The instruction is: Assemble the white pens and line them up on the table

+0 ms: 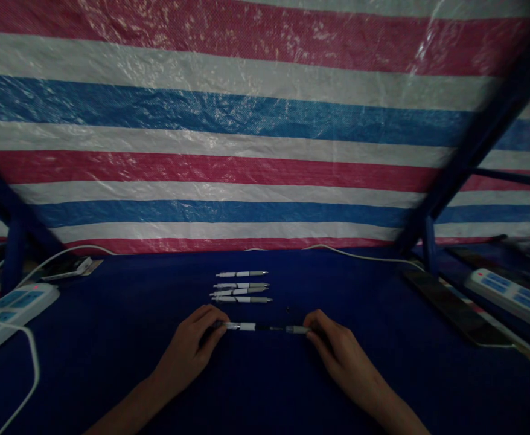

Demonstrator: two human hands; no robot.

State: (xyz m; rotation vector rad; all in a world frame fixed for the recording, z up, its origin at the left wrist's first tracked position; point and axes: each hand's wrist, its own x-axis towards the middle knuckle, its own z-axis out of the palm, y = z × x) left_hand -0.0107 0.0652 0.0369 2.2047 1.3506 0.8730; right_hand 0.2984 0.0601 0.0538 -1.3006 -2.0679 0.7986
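Between my two hands lies a pen, stretched out sideways just above the dark blue table cover. My left hand pinches its white barrel end. My right hand pinches the grey tip end, and a thin dark refill shows between the two parts. Just behind it, several white and grey pens lie side by side in a neat row, all pointing right.
A red, white and blue striped tarp hangs behind the table. White power strips sit at the left and right edges, with a white cable at the left. Dark blue frame posts stand at both sides.
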